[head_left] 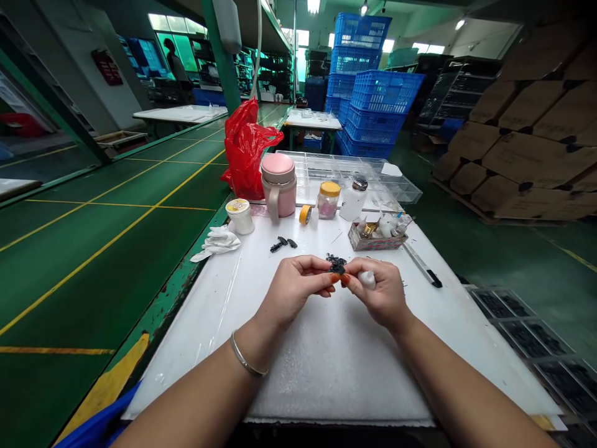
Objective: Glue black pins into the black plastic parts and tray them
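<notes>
Through the head feed I'm pinching a small black part (337,268) over the white tabletop (326,367), the fingertips of my left hand (293,287) and right hand (386,291) meeting around it. My right hand is also grasping a small white object (368,280) in its curled fingers. Tiny black pieces (332,257) are lying just beyond, and a craft knife (422,264) is resting to the right

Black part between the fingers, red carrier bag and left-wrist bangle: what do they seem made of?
Black part: possibly plastic, given its uniform dull black; too small to be sure.
Red carrier bag: thin, glossy plastic film, judging by its crinkles and highlights.
Bangle: probably polished metal, from its silvery sheen.
</notes>
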A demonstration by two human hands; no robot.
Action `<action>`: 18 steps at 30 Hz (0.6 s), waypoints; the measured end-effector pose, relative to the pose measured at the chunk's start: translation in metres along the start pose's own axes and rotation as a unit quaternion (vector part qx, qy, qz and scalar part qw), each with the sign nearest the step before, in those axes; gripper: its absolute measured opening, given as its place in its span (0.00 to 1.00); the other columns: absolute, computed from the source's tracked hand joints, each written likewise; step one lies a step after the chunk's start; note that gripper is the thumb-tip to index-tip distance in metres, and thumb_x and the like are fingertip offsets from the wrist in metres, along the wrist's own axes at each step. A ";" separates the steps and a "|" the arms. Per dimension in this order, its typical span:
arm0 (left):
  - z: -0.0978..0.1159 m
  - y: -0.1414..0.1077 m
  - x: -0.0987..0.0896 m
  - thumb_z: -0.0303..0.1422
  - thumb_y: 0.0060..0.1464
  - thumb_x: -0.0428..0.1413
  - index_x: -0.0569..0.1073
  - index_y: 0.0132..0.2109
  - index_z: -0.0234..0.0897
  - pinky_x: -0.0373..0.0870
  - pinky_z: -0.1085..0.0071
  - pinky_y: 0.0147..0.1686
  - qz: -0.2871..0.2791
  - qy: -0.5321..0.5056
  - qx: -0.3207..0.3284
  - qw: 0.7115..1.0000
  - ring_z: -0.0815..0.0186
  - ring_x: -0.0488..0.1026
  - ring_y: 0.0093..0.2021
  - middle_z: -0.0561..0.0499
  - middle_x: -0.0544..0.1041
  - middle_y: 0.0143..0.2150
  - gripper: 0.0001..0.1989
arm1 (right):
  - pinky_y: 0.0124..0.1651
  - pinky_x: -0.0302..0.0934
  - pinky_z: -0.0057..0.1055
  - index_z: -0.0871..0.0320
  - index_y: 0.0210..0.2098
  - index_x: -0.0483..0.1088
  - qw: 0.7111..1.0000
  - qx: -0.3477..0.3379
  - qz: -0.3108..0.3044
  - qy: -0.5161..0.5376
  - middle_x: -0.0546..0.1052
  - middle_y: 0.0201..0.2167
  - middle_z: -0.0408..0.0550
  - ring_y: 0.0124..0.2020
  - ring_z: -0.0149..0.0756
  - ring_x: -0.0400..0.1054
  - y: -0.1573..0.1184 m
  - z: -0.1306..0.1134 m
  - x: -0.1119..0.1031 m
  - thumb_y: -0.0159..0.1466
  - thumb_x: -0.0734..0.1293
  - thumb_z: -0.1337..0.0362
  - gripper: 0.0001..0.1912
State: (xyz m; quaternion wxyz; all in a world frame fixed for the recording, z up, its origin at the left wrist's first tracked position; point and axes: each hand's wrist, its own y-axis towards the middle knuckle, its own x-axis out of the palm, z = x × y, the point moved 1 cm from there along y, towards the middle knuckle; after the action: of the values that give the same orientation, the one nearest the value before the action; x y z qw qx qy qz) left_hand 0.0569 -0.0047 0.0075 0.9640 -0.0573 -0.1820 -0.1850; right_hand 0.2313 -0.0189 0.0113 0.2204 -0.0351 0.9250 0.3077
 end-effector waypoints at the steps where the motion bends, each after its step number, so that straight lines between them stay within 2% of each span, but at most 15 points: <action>1: 0.000 0.000 0.000 0.31 0.44 0.70 0.78 0.36 0.28 0.72 0.78 0.27 0.000 0.001 0.000 1.000 0.69 0.74 0.27 0.48 0.78 0.28 0.13 | 0.28 0.57 0.28 0.58 0.27 0.73 1.000 -0.003 -0.001 0.000 0.73 0.21 0.42 0.23 0.30 0.65 0.000 0.000 0.000 0.63 0.68 0.64 0.08; 14: 0.003 0.000 0.001 0.30 0.43 0.70 0.79 0.35 0.28 0.72 0.78 0.27 0.012 0.010 0.013 1.000 0.70 0.73 0.27 0.48 0.78 0.28 0.12 | 0.28 0.56 0.26 0.59 0.28 0.75 1.000 -0.004 -0.007 0.002 0.73 0.22 0.41 0.23 0.27 0.64 0.000 0.002 -0.001 0.62 0.68 0.66 0.07; 18: 0.004 0.000 0.000 0.30 0.43 0.69 0.79 0.35 0.28 0.72 0.79 0.26 0.020 0.016 0.014 1.000 0.71 0.73 0.26 0.47 0.79 0.30 0.12 | 0.29 0.57 0.26 0.59 0.31 0.76 0.999 0.022 -0.002 0.027 0.75 0.23 0.41 0.23 0.28 0.65 -0.002 0.005 -0.003 0.64 0.68 0.64 0.07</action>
State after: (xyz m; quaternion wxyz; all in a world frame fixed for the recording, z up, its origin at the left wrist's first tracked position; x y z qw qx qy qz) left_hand 0.0558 -0.0040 0.0111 0.9709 -0.0444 -0.1683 -0.1644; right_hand 0.2362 -0.0172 0.0077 0.1966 -0.0402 0.9370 0.2860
